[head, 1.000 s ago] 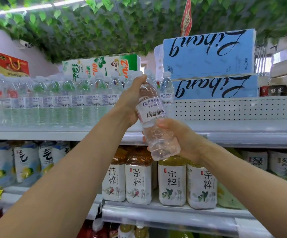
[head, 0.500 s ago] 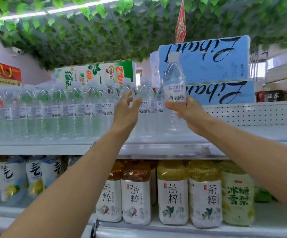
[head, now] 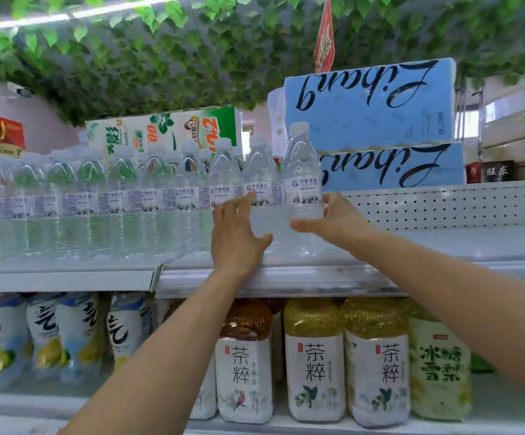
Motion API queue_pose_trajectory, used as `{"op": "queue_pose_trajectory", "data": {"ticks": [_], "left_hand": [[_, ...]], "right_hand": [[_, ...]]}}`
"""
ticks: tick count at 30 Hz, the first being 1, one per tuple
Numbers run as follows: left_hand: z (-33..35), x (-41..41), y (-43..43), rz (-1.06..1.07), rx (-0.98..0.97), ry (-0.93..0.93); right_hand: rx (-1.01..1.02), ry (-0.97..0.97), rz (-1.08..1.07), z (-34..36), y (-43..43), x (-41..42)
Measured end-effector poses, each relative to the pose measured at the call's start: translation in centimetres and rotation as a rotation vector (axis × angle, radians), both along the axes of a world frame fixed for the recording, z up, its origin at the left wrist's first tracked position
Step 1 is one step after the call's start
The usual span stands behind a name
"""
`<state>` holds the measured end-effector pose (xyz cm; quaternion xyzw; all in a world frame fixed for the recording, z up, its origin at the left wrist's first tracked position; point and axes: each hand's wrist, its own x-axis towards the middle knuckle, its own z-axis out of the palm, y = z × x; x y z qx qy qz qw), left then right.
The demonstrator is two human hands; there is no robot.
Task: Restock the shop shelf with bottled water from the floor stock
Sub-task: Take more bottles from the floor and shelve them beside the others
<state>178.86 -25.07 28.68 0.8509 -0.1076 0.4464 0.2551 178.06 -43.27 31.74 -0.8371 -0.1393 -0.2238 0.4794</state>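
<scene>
1. As the bottle (head: 302,189) stands upright at the right end of the water row (head: 123,202) on the shelf (head: 286,279), the head view shows the right hand (head: 338,224) cupped around its lower body, thumb in front and fingers behind; this looks like steadying it while it settles into the open slot.
2. The left hand (head: 239,237) is spread open, fingers fanned, its tips touching the neighbouring bottle (head: 259,189), probably to keep that one from tipping as the new one slides in beside it.
3. Bare shelf runs to the right of the bottle, so there is room for more.
4. Counted: one bottle in hand; roughly ten in the front row, though the blurred left end prevents a sure count; two blue packs (head: 380,108) stacked behind; three tea bottles (head: 314,365) with matching labels below.
</scene>
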Motion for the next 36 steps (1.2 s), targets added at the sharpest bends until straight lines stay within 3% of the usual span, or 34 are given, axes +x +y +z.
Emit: {"op": "queue_pose_trajectory", "data": {"ticks": [5, 13, 24, 31, 36], "left_hand": [[-0.2, 0.1, -0.1, 0.141, 0.071, -0.011], [0.0, 0.8, 0.3, 0.009, 0.046, 0.055], [-0.1, 0.8, 0.3, 0.004, 0.038, 0.058], [0.0, 0.4, 0.4, 0.047, 0.115, 0.066], [-0.2, -2.0, 0.7, 0.104, 0.177, -0.053]], "right_hand": [[-0.106, -0.073, -0.109, -0.4, 0.0, -0.7], [-0.212, -0.06, -0.198, -0.1, 1.1, 0.3], [-0.267, -0.037, -0.235, 0.0, 2.3, 1.1], [-0.407, -0.015, -0.267, 0.2, 2.1, -0.1], [-0.637, -0.282, -0.445, -0.8, 1.1, -4.1]]}}
